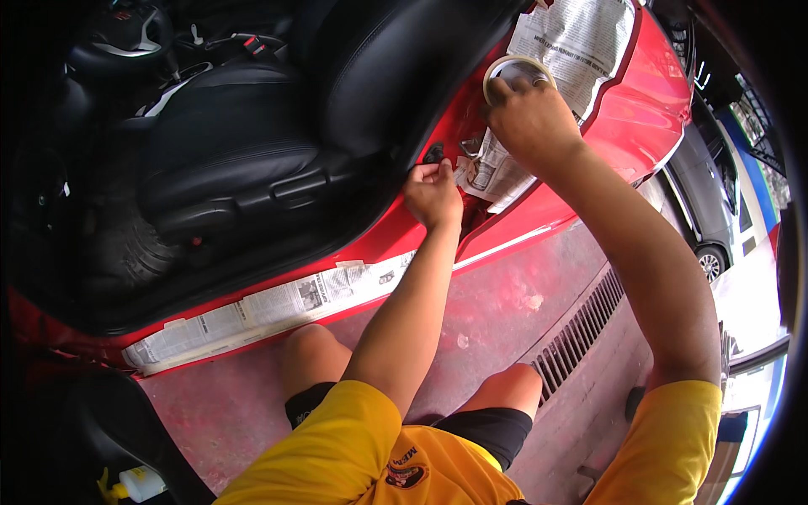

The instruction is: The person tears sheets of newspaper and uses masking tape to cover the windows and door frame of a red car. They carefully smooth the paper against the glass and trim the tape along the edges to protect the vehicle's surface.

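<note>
My right hand (533, 123) grips a roll of masking tape (519, 59), its fingers inside the ring, over the red rear door pillar of a car. My left hand (435, 196) is lower on the pillar, thumb and fingertips pinched together; whether something thin is between them cannot be seen. Just above those fingertips is a black fitting (434, 153), with a metal door striker (469, 146) beside it. Newspaper (571, 50) covers part of the red body behind my right hand. A torn lower piece of newsprint (505, 167) hangs near the striker.
More newspaper (278, 309) lines the door sill. Inside the opening is a black front seat (233, 120). The open door (95, 416) at lower left holds a spray bottle (142, 485). A floor grate (581, 334) runs at right; a grey car (701, 170) stands beyond.
</note>
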Tool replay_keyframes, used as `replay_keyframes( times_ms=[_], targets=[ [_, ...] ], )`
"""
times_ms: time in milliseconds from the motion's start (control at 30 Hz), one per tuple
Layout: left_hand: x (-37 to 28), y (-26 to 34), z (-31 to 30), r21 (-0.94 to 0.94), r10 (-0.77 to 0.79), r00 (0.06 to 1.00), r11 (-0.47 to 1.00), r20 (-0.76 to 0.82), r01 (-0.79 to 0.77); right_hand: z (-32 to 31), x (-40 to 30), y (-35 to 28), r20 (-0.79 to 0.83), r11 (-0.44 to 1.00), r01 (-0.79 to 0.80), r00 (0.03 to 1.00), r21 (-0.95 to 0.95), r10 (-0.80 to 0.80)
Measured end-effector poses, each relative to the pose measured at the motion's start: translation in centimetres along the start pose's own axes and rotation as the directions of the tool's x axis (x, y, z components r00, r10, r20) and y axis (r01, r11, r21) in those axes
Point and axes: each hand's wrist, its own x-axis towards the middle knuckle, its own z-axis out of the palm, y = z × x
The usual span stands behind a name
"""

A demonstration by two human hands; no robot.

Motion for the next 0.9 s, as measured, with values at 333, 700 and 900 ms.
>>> replay_keyframes(
  times_ms=[333,700,900],
  targets=[
    [-3.8,-3.7,-3.1,0.155,0.412,0.593,0.717,0.691,-0.679,-3.6,-4.3,2.5,-0.462,0.988,0.130,0.883,0.080,-0.079],
    [-9.3,-2.3,-1.0,-0.020,0.440,0.557,0.796,0.704,-0.604,2.5,-28.7,-13.2,0.264,-0.183,-0.305,0.249,0.935,0.932],
    [-7.8,-2.4,-0.7,-0.133,0.463,0.513,0.822,0.723,-0.554,3.3,-34.0,-25.9,0.756,-0.622,-0.430,0.390,0.654,0.525]
  ],
)
